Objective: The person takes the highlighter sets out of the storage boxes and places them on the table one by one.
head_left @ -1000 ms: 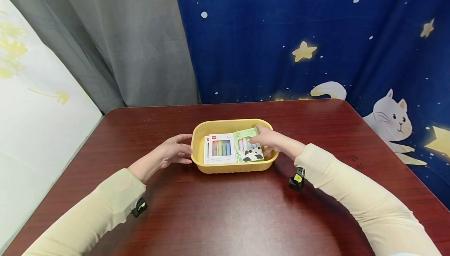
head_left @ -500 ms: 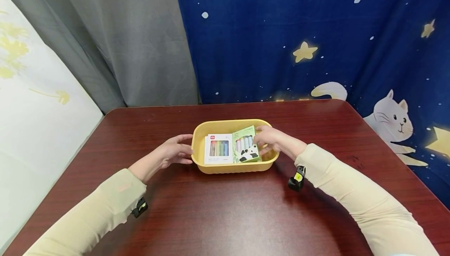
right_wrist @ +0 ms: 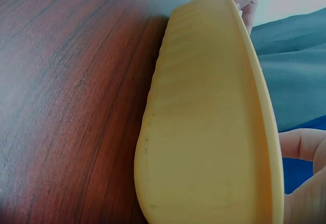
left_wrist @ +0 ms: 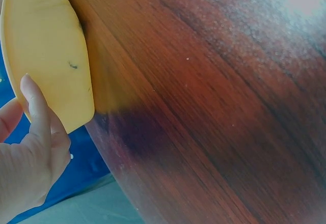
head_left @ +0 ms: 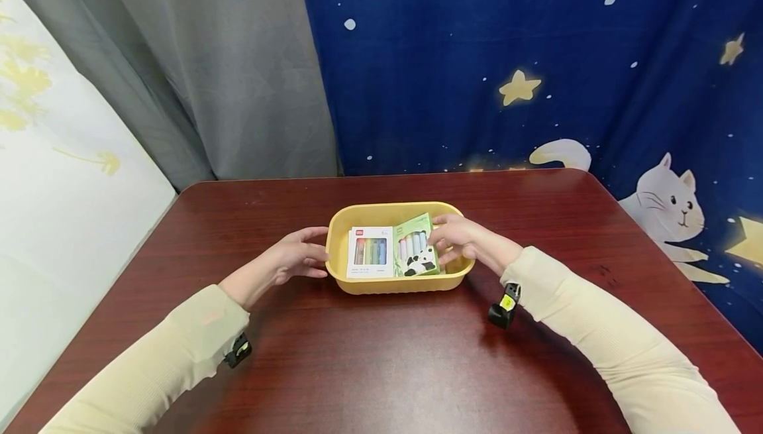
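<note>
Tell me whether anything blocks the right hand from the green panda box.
Nothing visible does: the right hand reaches in over the right end of the yellow basket, its fingers at the right edge of the green panda box.

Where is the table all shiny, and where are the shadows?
Head view: soft pale glare on the glossy dark-red wood-grain table in front of the rounded yellow plastic basket, a shadow below the right hand; left wrist view: bright white glare at top right, a dark patch near the basket's corner; right wrist view: pale sheen at far left, darkness along the basket's base.
</note>
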The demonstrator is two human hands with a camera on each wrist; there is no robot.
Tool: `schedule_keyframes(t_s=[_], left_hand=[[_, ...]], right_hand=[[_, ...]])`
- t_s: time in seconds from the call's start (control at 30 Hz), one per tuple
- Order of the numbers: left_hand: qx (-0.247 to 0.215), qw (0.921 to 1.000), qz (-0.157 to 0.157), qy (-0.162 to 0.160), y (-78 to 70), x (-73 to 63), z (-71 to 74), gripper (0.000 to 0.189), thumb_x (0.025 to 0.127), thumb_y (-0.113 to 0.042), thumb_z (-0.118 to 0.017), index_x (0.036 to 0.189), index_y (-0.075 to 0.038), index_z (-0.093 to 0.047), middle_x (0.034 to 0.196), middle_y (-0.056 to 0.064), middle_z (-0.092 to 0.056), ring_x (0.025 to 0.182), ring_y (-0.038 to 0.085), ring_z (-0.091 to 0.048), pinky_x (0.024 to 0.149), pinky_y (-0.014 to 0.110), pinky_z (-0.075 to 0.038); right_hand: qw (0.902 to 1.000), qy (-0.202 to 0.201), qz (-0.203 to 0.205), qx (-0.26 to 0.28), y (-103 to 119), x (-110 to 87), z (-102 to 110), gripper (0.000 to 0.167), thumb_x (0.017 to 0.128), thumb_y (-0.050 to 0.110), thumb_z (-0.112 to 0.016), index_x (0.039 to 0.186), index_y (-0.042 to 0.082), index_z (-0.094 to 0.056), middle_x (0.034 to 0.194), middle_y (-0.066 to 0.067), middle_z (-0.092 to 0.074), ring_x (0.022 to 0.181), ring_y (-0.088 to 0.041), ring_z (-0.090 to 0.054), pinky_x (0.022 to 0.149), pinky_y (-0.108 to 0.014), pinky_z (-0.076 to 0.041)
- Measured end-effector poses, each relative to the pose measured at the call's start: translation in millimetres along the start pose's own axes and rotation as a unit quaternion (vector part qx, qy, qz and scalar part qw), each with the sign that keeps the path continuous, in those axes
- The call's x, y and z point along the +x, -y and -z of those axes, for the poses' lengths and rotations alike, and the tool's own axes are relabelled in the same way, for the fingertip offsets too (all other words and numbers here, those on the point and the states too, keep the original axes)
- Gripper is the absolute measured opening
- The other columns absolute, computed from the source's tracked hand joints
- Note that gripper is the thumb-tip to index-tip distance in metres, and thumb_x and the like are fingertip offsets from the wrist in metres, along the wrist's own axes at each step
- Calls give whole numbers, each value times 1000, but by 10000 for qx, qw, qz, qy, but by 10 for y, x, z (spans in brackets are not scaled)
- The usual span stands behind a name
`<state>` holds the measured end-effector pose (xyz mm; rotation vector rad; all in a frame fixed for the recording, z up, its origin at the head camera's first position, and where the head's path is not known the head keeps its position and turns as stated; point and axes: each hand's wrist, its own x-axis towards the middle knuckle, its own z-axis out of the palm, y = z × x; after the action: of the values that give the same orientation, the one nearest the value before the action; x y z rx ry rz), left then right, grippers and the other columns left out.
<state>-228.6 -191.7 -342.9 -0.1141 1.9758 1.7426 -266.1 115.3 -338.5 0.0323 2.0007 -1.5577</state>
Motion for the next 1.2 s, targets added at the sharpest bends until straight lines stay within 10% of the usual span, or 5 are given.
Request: schedule_keyframes(t_s=[0.3,0.87,1.2], left_hand=[[-58,10000,28,-9,-13,-5,2,69,85,4,-53,144,-6,-19,121,26,-50,79,18,-62,68,31,-57],[-110,9999,90,30,-9,-13,0,69,86,4,-52,145,-7,-19,121,24,-48,78,18,-62,68,31,-57],[-109,9999,50,82,-11,-15,21,69,85,5,-52,145,-6,-18,117,23,-51,76,16,-62,69,32,-57]], right_hand=[[9992,23,167,364,48,-48,36,72,81,-7,-48,143,-1,-11,79,-5,-48,55,-7,-44,47,-24,-51],[9946,289,490,865,116,-226,-64,71,83,-5,-47,143,0,-11,104,-16,-49,82,-18,-55,56,-28,-55],[9852,748,807,1318,128,-393,-321,65,82,-8,-45,140,-6,-17,91,-8,-57,78,-18,-58,55,-30,-55]])
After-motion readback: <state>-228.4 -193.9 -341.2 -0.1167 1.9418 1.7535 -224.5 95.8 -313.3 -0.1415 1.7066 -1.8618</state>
